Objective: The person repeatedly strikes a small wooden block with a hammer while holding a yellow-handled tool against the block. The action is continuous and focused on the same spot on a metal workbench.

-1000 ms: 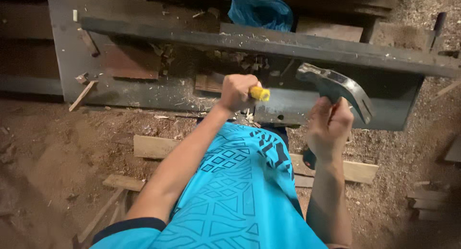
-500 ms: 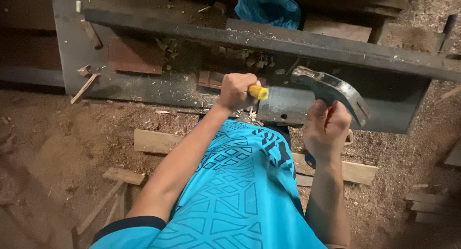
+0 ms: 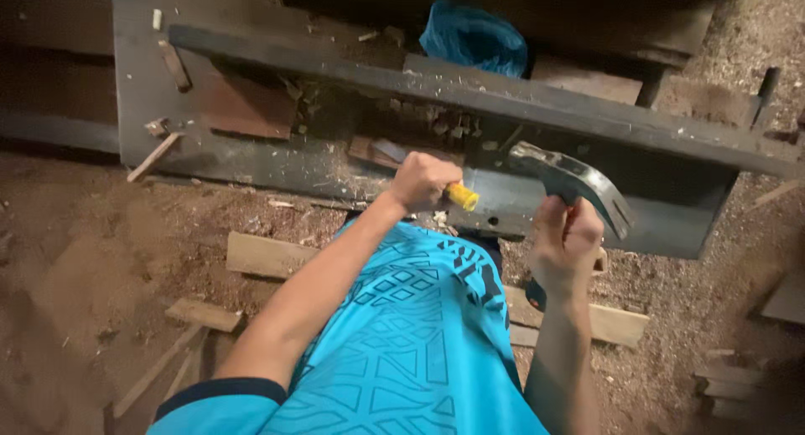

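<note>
While your left hand [image 3: 422, 181] grips the yellow-handled chisel [image 3: 460, 197] against the dark wooden worktop [image 3: 277, 162], your right hand [image 3: 564, 238], closed around the steel claw hammer [image 3: 574, 180], should strike squarely.

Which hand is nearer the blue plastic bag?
Left. The left hand, gripping a yellow-handled tool, sits just below the blue plastic bag; the right hand, holding the hammer, is lower and farther right.

Yellow-handled tool [image 3: 462, 197]: handle butt sticking out toward the right, blade end hidden, lying near the front edge of the dark grey frame [image 3: 251, 162]. Steel claw hammer [image 3: 572, 181]: head tilting right, hanging just above that edge.
</note>
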